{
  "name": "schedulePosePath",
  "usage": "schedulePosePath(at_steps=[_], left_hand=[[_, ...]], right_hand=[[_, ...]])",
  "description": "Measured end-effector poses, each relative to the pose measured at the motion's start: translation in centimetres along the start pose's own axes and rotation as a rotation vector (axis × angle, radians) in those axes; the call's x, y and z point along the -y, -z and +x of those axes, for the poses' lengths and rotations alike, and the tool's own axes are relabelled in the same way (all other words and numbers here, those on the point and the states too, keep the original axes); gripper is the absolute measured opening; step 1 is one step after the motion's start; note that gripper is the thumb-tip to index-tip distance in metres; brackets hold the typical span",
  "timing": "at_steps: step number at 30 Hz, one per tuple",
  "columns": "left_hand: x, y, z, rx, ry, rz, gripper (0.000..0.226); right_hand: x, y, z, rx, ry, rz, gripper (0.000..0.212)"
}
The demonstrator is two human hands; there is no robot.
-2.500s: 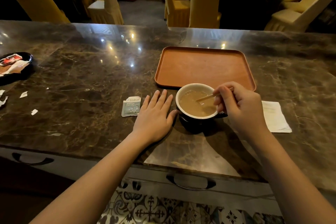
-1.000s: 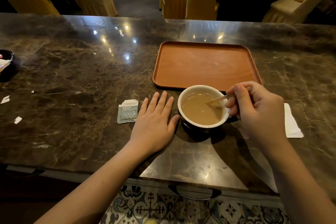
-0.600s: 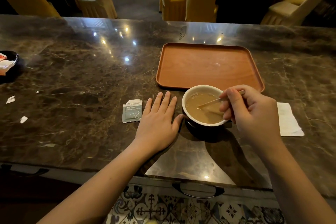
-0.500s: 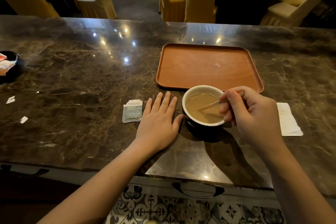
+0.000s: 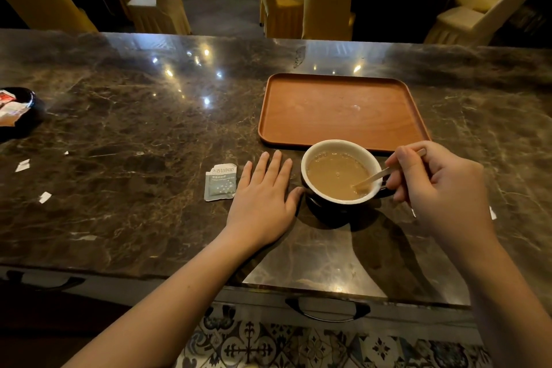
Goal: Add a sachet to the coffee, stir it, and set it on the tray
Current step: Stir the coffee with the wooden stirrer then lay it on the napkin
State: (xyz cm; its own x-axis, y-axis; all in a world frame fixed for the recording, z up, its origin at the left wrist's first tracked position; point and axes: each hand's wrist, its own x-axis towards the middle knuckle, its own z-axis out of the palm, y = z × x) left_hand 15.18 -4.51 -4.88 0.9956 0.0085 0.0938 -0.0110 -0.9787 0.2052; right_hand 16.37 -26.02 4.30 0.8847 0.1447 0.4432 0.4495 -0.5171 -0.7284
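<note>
Hands [image 5: 442, 185] two, cup [image 5: 310, 155] one

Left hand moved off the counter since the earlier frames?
No. The left hand lies flat between the torn sachet and the coffee cup, as before.

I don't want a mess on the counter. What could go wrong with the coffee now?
The cup is nearly full, so hard stirring with the stick in the right hand could slop coffee over the rim. The left hand lies flat beside the cup and isn't gripping it, so the cup might slide. Lifting it over the tray edge could spill too.
</note>
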Motion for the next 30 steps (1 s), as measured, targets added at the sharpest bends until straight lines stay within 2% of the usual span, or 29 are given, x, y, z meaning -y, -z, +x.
schedulePosePath(at_steps=[10,23,30], left_hand=[[0.1,-0.2,0.1,-0.01,-0.004,0.003,0.069],[0.1,-0.3,0.1,-0.019,-0.005,-0.003,0.064],[0.2,-0.3,0.1,-0.008,-0.01,0.008,0.064]], right_hand=[[-0.8,-1.3,0.8,-0.107,0.035,-0.06,0.02],[0.4,-1.6,-0.2,0.036,0.039,0.044,0.021],[0.3,0.4,-0.1,-0.14,0.219,-0.009,0.022]])
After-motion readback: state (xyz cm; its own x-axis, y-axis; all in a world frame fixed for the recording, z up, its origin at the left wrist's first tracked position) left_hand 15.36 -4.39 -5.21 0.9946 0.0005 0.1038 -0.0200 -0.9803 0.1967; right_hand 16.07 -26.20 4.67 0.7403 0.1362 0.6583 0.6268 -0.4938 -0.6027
